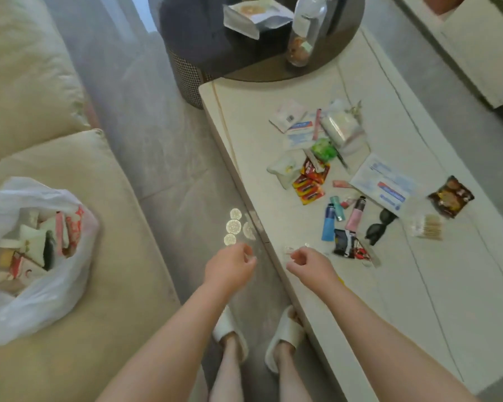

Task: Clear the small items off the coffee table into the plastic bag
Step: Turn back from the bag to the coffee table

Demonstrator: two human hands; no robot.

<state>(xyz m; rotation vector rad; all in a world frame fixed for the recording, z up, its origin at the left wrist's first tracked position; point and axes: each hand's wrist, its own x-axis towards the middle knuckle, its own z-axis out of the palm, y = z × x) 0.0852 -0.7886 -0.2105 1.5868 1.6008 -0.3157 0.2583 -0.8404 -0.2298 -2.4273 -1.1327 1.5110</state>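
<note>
White plastic bag [41, 256] sits open on the beige sofa [105, 198], left of the person, well apart from the coffee table [418, 285]. It's already part full w/ packets and sachets, so some clearing looks done, but most is left.

On the table: a loose scatter mid-top, incl. red-yellow snack packets [310, 185], a green wrapped item [323, 149], white sachets & paper packs [298, 132], a blue tube [328, 223], a pink tube [355, 214], black sunglasses [379, 227], a dark brown snack packet [450, 197], a bundle of cotton swabs [427, 227] and a dark torn wrapper [346, 243]. None touched right now.

Left hand [230, 268] hangs over the floor gap between sofa and table, fingers curled in; whether it's gripping anything I can't tell. Right hand [310, 264] is at the near table edge, fingers curled, seemingly pinching something small & pale; too blurred to be sure.

Est.: under half done. Remaining job is to gather the scatter by handfuls and carry it across to the bag; small tubes & swabs likely need separate picks.
</note>
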